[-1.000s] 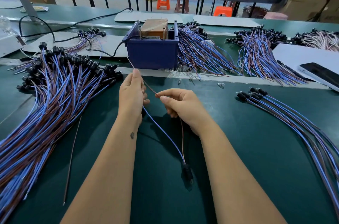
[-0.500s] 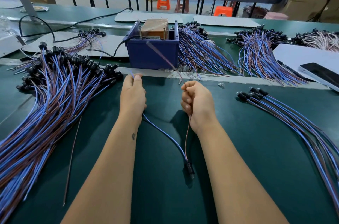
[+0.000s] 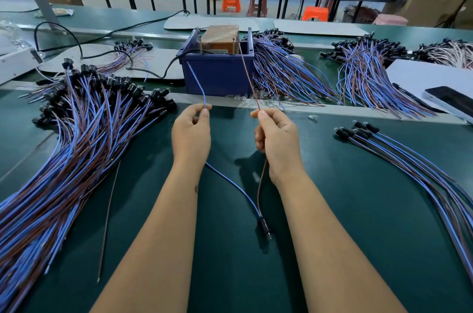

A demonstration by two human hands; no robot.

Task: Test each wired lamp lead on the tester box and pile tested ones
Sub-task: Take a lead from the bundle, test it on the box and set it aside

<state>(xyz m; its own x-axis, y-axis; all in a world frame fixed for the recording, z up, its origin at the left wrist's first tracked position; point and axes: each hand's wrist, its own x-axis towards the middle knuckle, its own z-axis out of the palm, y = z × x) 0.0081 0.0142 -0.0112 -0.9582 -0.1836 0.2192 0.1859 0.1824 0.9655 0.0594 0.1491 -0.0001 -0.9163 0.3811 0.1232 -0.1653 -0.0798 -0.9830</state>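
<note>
My left hand (image 3: 190, 133) pinches the blue wire (image 3: 198, 82) of one lamp lead, and my right hand (image 3: 277, 138) pinches its brown wire (image 3: 249, 77). Both wire ends point up toward the blue tester box (image 3: 217, 74), which holds a brown block with upright metal pins. The lead's black lamp socket (image 3: 265, 228) lies on the green table between my forearms. A big heap of leads (image 3: 76, 138) spreads at the left. A small row of leads (image 3: 399, 159) lies at the right.
More lead bundles (image 3: 286, 69) (image 3: 368, 69) lie behind and right of the box. A phone (image 3: 450, 100) rests on a white sheet at far right. A loose brown wire (image 3: 107, 220) lies left of my left arm. A black cable (image 3: 76, 38) runs behind.
My hands have drawn apart, each now pinching one wire between thumb and finger. The two wire ends have swung up toward the tester box. The socket stayed on the table.
</note>
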